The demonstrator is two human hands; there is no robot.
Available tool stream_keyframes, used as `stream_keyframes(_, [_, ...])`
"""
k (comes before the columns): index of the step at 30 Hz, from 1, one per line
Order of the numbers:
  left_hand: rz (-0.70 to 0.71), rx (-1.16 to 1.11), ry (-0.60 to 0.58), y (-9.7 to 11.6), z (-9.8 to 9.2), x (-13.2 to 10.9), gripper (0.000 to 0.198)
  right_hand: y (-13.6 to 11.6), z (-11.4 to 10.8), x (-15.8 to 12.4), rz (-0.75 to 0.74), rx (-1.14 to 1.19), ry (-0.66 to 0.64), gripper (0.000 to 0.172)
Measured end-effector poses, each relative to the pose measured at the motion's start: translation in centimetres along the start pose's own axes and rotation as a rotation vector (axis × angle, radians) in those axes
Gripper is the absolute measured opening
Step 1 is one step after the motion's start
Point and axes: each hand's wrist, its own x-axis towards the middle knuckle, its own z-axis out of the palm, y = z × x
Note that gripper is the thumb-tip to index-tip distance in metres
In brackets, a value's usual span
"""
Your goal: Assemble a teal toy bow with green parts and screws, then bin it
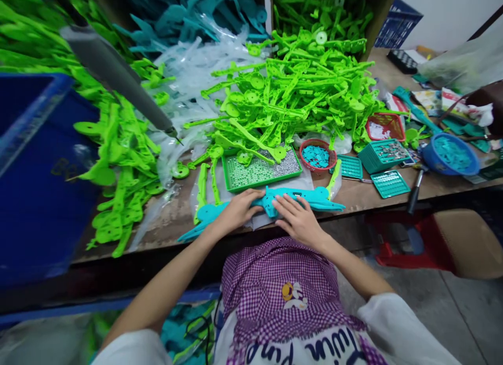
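Note:
A long teal plastic toy part with pointed ends lies across the bench's front edge, its knobbed middle showing between my hands. My left hand is closed around it left of the middle, fingertips on top. On the other side my right hand grips it too, fingers over the top and thumb along the near side. Right behind it stands a green tray of small metal pieces. Bright green arm-like parts lie near its left end, and another green part near its right end.
An electric screwdriver hangs at upper left beside a blue bin. Green parts are heaped behind. To the right are a red basket of teal discs, green trays, a hammer and a blue bowl.

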Motion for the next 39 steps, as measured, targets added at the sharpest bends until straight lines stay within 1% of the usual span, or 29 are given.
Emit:
stream_keyframes(3, [-0.049,0.044,-0.034,-0.2,-1.0,-0.5,0.046,-0.5,1.4,1.2,-0.009,0.004,-0.068,0.046])
stream_keyframes(6, [-0.082,0.053,-0.078,-0.8,-2.2,-1.0,0.046,-0.5,1.6,1.1,0.025,0.018,-0.078,0.044])
stream_keyframes(8, [-0.107,0.009,-0.085,-1.0,-2.6,-1.0,0.044,-0.5,1.2,1.0,0.048,0.041,-0.096,0.042])
stream_keyframes(10, [-0.14,-0.034,-0.067,-1.0,-2.7,-0.9,0.042,-0.7,0.5,1.2,0.08,0.08,-0.13,0.041])
stream_keyframes(12, [-0.165,-0.05,-0.05,-0.9,-2.6,-0.7,0.041,-1.1,-0.6,2.1,0.117,0.14,-0.141,0.038])
stream_keyframes(13, [-0.171,-0.051,-0.046,-0.8,-2.5,-0.6,0.04,-1.5,-1.2,2.8,0.137,0.183,-0.116,0.037])
stream_keyframes(15, [-0.169,-0.046,-0.044,-0.8,-2.3,-0.4,0.04,-2.2,-2.5,5.0,0.17,0.299,0.016,0.038])
stream_keyframes(17, [-0.159,-0.032,-0.043,-1.0,-2.2,-0.3,0.038,-3.0,-3.6,8.1,0.184,0.425,0.212,0.042])
stream_keyframes(19, [-0.148,-0.024,-0.039,-1.2,-2.1,-0.3,0.037,-3.4,-4.3,12.1,0.184,0.513,0.384,0.048])
stream_keyframes(21, [-0.15,-0.023,-0.037,-1.2,-2.1,-0.4,0.037,-3.2,-4.5,16.3,0.178,0.595,0.501,0.055])
stream_keyframes(22, [-0.152,-0.024,-0.037,-1.2,-2.1,-0.4,0.037,-2.9,-4.5,18.4,0.159,0.649,0.524,0.059])
stream_keyframes(23, [-0.155,-0.024,-0.037,-1.2,-2.0,-0.5,0.037,-2.7,-4.4,20.3,0.125,0.714,0.512,0.061])
stream_keyframes(25, [-0.164,-0.034,-0.027,-1.2,-2.0,-0.6,0.037,-2.2,-4.2,23.2,0.046,0.859,0.414,0.059])
stream_keyframes(26, [-0.168,-0.044,-0.016,-1.2,-2.0,-0.7,0.037,-2.1,-4.0,24.0,0.016,0.922,0.359,0.057])
stream_keyframes(27, [-0.172,-0.057,-0.007,-1.2,-2.0,-0.7,0.037,-2.0,-3.8,24.4,0.001,0.97,0.32,0.054])
stream_keyframes(29, [-0.169,-0.076,0.003,-1.2,-2.0,-0.8,0.038,-1.9,-3.4,24.0,0.03,1.025,0.311,0.048])
stream_keyframes(31, [-0.16,-0.076,-0.003,-1.2,-2.0,-0.8,0.039,-1.7,-2.8,22.9,0.128,1.064,0.359,0.045])
stream_keyframes(33, [-0.16,-0.066,-0.018,-1.1,-2.1,-0.7,0.04,-1.4,-2.0,21.7,0.258,1.113,0.406,0.042])
stream_keyframes(35, [-0.171,-0.06,-0.034,-1.0,-2.2,-0.7,0.041,-1.0,-1.3,21.1,0.362,1.155,0.448,0.042])
stream_keyframes(37, [-0.178,-0.063,-0.045,-0.9,-2.3,-0.7,0.042,-0.7,-0.6,20.9,0.408,1.175,0.506,0.043])
stream_keyframes(39, [-0.183,-0.065,-0.048,-0.7,-2.3,-0.7,0.041,-0.6,-0.1,20.9,0.403,1.187,0.553,0.045])
